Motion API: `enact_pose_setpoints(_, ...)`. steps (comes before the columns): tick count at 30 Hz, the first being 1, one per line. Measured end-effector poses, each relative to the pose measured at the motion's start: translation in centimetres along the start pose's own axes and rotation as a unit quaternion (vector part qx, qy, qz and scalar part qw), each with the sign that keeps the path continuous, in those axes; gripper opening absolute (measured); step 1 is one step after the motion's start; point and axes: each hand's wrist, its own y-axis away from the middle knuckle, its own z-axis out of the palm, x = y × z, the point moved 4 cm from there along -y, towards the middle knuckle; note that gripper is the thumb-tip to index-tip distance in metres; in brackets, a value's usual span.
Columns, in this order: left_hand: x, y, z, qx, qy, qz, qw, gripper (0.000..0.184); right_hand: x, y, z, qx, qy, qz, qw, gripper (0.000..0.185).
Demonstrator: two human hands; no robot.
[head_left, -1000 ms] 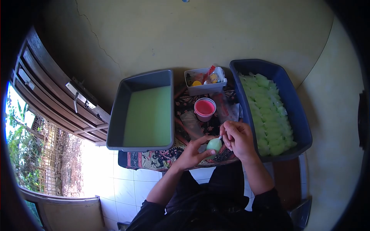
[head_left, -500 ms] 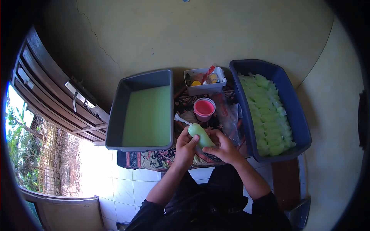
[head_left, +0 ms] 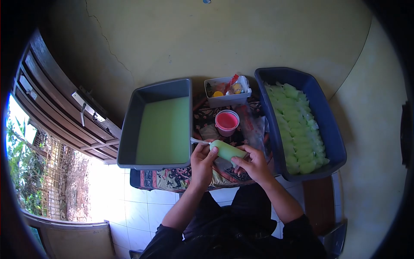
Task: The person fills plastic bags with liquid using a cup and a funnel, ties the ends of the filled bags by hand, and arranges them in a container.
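Filled green bag (head_left: pixel 227 150) held between left hand (head_left: pixel 202 165) and right hand (head_left: pixel 255 165)

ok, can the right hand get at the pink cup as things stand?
Probably yes, once freed: the right hand is holding the green bag with the left hand. The pink cup stands just beyond, and nothing tall seems to block the way.

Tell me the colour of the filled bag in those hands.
The filled bag is pale green; the head view shows it best.
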Motion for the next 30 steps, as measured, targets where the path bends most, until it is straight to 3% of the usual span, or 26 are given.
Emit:
enact_pose_setpoints(3,0.2,-0.1,-0.4,0.013,0.002,0.016,1.0,0.025,-0.2,0.3,0.4,-0.013,0.003,-0.055,0.998,0.034)
enact_pose_setpoints(7,0.2,0.0,-0.5,0.015,0.007,0.022,1.0,0.022,-1.0,1.2,0.1,-0.013,0.022,-0.061,0.998,0.033)
enact_pose_setpoints(10,0.0,0.1,-0.6,0.01,-0.015,0.009,1.0,0.023,-1.9,1.7,0.1,-0.001,-0.04,-0.05,0.998,0.034)
enact_pose_setpoints(13,0.3,0.4,0.1,0.008,-0.02,0.017,1.0,0.023,-2.5,2.1,-0.2,0.0,0.013,-0.082,0.997,0.033)
enact_pose_setpoints(18,0.7,0.4,2.2,-0.05,-0.054,0.026,0.997,0.018,-3.9,3.7,-1.9,0.02,0.021,-0.091,0.995,0.031)
enact_pose_setpoints(22,0.1,0.4,4.4,-0.099,-0.088,-0.056,0.99,0.014,-5.0,4.9,-4.4,0.063,0.055,-0.101,0.991,0.03)
enact_pose_setpoints(30,-2.2,-2.2,10.6,-0.163,-0.135,-0.011,0.977,0.014,-5.6,6.3,-10.1,0.071,0.095,-0.066,0.991,0.027)
